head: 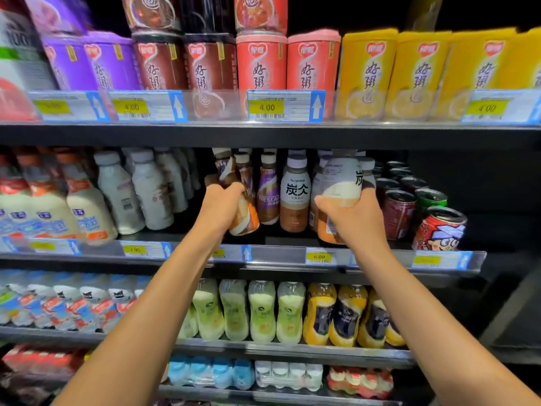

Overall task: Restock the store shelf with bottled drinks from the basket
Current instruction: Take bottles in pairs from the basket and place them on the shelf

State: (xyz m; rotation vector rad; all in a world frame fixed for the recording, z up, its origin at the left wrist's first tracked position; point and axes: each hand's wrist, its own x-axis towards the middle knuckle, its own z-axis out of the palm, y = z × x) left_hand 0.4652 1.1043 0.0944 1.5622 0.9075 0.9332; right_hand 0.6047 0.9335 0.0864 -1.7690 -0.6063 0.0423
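Both forearms reach up from the bottom of the view to the middle shelf point(281, 253), one bottle in each grip. Left hand point(220, 204) wraps its fingers round a brown-and-orange coffee bottle point(244, 212), tilted, base near the shelf lip, beside the purple Nescafé bottle point(268, 190). Right hand point(355, 218) closes round a white-and-tan bottle point(341, 186) just right of the standing Tanbing bottle point(295, 194); it looks lifted slightly off the shelf, though I cannot be sure. Step in hand, by my reading: seating two drinks into their front rows. Next move calls for righting the left bottle, sliding both back until they stand flush, labels forward, then letting go without nudging the neighbours. Basket not in view. Further out: milk bottles point(87, 206) fill the left of the shelf, cans point(399, 213) the right; porridge tubs point(260, 65) above; green and yellow bottled drinks point(262, 312) below, rows full.
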